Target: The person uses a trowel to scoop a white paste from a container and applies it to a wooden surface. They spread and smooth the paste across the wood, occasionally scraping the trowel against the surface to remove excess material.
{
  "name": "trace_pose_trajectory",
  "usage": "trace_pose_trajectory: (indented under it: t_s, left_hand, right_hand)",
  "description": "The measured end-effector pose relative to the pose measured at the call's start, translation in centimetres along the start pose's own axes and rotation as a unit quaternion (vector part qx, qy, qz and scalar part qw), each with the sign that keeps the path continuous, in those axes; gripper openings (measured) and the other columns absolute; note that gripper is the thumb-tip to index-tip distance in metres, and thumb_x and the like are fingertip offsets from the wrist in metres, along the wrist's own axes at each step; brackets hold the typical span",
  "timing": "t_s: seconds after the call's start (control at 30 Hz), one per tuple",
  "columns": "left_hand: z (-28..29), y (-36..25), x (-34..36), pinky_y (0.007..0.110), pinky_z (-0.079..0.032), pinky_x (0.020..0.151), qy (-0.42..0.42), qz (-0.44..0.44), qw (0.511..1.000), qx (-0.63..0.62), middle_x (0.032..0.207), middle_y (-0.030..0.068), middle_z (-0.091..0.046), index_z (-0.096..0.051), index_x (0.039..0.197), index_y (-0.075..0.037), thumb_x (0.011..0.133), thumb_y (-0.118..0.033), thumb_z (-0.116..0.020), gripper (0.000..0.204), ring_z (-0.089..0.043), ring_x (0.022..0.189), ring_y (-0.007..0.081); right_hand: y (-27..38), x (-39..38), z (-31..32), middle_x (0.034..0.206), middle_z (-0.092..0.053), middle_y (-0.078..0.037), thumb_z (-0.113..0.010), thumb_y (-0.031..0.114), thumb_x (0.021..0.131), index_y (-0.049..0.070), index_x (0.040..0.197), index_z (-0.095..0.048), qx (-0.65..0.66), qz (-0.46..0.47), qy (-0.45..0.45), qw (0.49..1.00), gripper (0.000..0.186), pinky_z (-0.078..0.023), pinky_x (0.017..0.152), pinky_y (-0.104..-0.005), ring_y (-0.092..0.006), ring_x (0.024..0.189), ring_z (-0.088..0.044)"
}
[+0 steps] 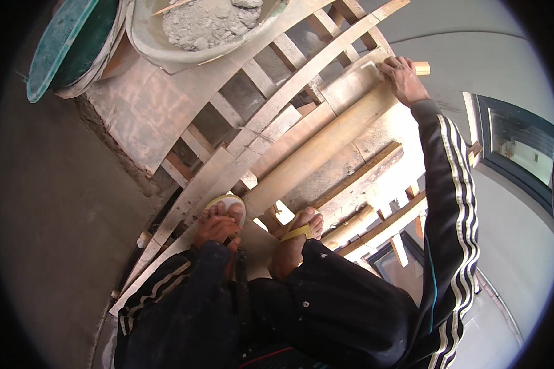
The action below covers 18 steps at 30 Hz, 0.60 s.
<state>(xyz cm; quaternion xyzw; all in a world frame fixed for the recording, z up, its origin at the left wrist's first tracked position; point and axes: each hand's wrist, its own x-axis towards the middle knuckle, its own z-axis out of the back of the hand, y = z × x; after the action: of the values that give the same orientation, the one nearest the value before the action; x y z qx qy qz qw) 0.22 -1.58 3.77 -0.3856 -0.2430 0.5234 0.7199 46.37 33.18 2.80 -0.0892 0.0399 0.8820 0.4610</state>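
At the upper right, my right hand (405,81) is closed around a short pale wooden handle (422,67) whose end sticks out past it. What the handle belongs to is mostly hidden by the fingers. Under that hand a thick bamboo pole (326,144) slants down toward my feet, and a flat board (351,83) lies along it. My left hand (216,232) hangs loosely over my left sandal (231,203), fingers slightly bent, with nothing visible in them. My right foot, in a yellow-strapped sandal (298,232), is on the boards.
A wide basin (143,48) of grey mortar stands at the top on a board sheet (144,111), beside a green-lined bucket (61,52). Wooden slats (271,114) with gaps between them form the platform. Grey wall (480,61) and a dark-framed window (520,150) are at right.
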Motion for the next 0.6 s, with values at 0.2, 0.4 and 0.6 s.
trace_pose_trajectory:
  t_s: [0.2, 0.4, 0.6]
  left_hand:
    - [0.0, 0.3, 0.2, 0.04, -0.04, 0.096, 0.012, -0.006, 1.0, 0.028, 0.094, -0.0001, -0.067, -0.066, 0.089, -0.014, 0.066, -0.015, -0.071, 0.023, -0.061, 0.097, 0.0174]
    - [0.6, -1.0, 1.0, 0.037, -0.042, 0.093, -0.006, -0.003, 1.0, 0.009, 0.094, 0.0017, -0.067, -0.066, 0.093, -0.012, 0.067, -0.014, -0.071, 0.027, -0.06, 0.097, 0.0179]
    - [0.8, -0.7, 0.9, 0.039, -0.041, 0.095, 0.016, -0.014, 1.0, 0.02, 0.095, 0.0017, -0.067, -0.066, 0.094, -0.013, 0.066, -0.016, -0.072, 0.029, -0.059, 0.099, 0.0176]
  right_hand:
    - [0.1, -1.8, -0.2, 0.108, -0.059, -0.009, -0.051, 0.021, 0.09, 0.01, 0.112, -0.063, -0.009, 0.006, 0.051, 0.999, 0.028, -0.035, 0.099, -0.0424, -0.0268, 0.109, -0.051]
    - [4.8, -4.2, 1.2, 0.105, -0.06, -0.009, -0.048, 0.023, 0.094, 0.011, 0.115, -0.059, -0.085, -0.137, -0.041, 0.986, 0.026, -0.04, 0.088, -0.0405, -0.0254, 0.101, -0.054]
    - [9.8, -7.4, 4.3, 0.09, -0.063, -0.019, -0.051, 0.021, 0.094, 0.006, 0.106, -0.059, 0.033, -0.157, 0.042, 0.986, 0.021, -0.048, 0.072, -0.0475, -0.0359, 0.085, -0.063]
